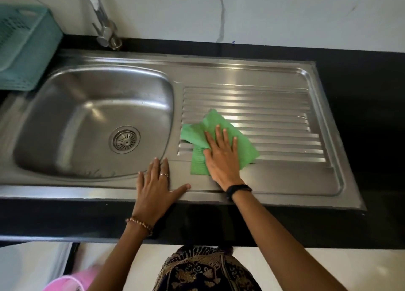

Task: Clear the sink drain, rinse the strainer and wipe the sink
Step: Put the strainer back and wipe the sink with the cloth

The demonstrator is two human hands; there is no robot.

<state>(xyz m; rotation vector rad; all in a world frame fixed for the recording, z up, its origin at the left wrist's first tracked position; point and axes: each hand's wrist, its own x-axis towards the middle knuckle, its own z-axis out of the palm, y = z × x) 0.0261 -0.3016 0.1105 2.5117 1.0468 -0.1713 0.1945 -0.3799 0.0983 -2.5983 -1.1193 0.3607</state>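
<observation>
A stainless steel sink fills the left half of the steel unit, and its round strainer sits in the drain. To the right lies the ribbed drainboard. My right hand presses flat on a crumpled green cloth at the drainboard's near left corner. My left hand rests flat, fingers spread, on the steel rim between bowl and drainboard, holding nothing.
A chrome tap stands behind the bowl. A teal plastic basket sits on the black counter at the far left. A pink tub shows on the floor at the lower left.
</observation>
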